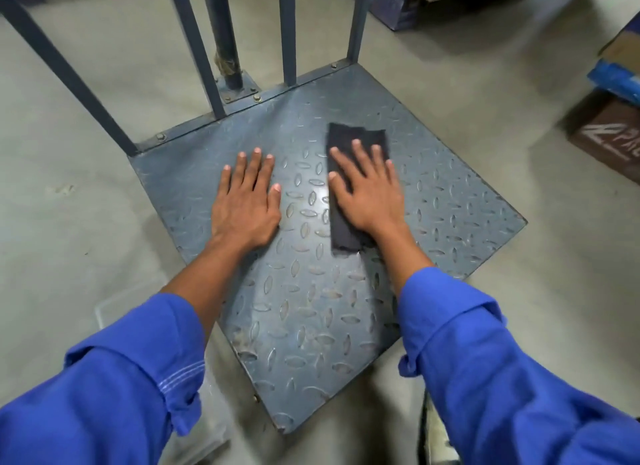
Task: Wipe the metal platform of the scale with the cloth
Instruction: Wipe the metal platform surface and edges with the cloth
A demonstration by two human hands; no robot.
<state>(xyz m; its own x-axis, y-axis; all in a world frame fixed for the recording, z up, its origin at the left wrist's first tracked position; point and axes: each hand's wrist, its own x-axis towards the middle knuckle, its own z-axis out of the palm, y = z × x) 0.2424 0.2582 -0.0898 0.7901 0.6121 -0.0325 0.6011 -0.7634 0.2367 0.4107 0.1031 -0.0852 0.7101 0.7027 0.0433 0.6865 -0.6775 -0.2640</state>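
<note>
The scale's metal platform (311, 309) is a grey-blue tread plate lying low on the floor, seen from above. A dark folded cloth (346, 236) lies flat on its right half. My right hand (367, 191) presses down on the cloth with straight, spread fingers. My left hand (247, 198) rests flat on the bare plate to the left of the cloth, fingers straight and holding nothing. Blue sleeves cover both forearms.
Blue-grey upright bars (287, 32) and a round post (225, 35) rise from the platform's far edge. Cardboard boxes (609, 132) and a blue package (616, 77) stand at the right. A clear plastic container (194, 440) lies on the concrete floor (86, 222) at the near left.
</note>
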